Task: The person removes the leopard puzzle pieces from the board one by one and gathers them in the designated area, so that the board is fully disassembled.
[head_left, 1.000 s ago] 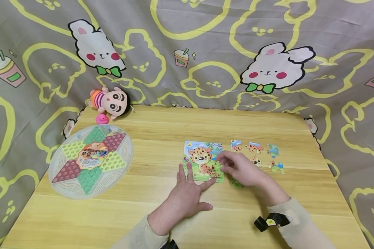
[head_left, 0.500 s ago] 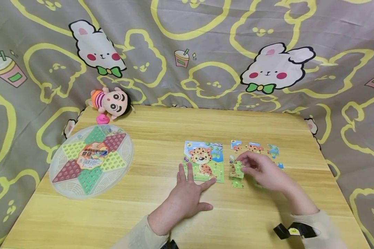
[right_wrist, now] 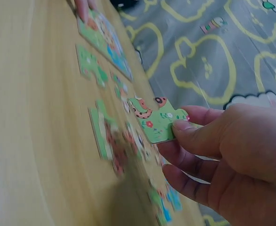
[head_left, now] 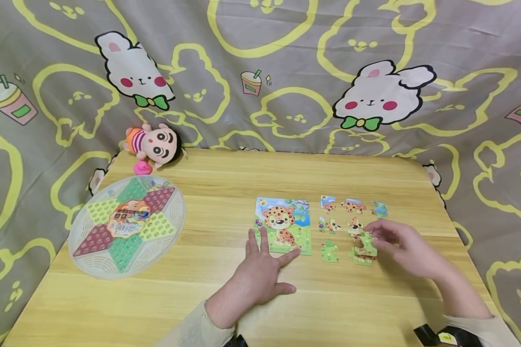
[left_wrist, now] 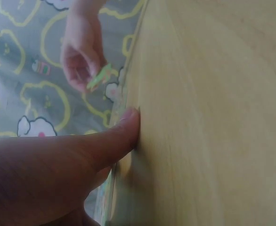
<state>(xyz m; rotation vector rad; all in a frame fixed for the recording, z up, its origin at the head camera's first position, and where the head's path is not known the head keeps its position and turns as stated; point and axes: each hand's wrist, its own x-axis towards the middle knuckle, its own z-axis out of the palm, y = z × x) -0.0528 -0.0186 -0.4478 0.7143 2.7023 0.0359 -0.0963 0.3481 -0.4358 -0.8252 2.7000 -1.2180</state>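
Observation:
My right hand (head_left: 401,248) pinches a green jigsaw piece (right_wrist: 159,122) with red flowers and spotted orange bits between thumb and fingers. In the head view it hangs over the middle column of loose pieces, overlapping a lower piece (head_left: 363,259). My left hand (head_left: 260,270) lies spread, fingertips on the lower edge of a leopard picture card (head_left: 301,238). Right of the card lie several pieces in spaced rows: a green corner piece (head_left: 329,252), a face piece (head_left: 331,225), a spotted head piece (head_left: 353,206) and a blue-green piece (head_left: 379,208). Part of the right column is hidden behind my right hand.
A round board with a coloured star (head_left: 128,226) lies on the table's left side. Behind it are a plush doll (head_left: 156,142) and a small pink duck (head_left: 143,167). A printed grey curtain (head_left: 286,62) hangs along the back edge of the wooden table (head_left: 226,178).
My right hand has moved right, from the card's right edge past the left column of pieces to the middle column, carrying the green jigsaw piece. My left hand has stayed in place.

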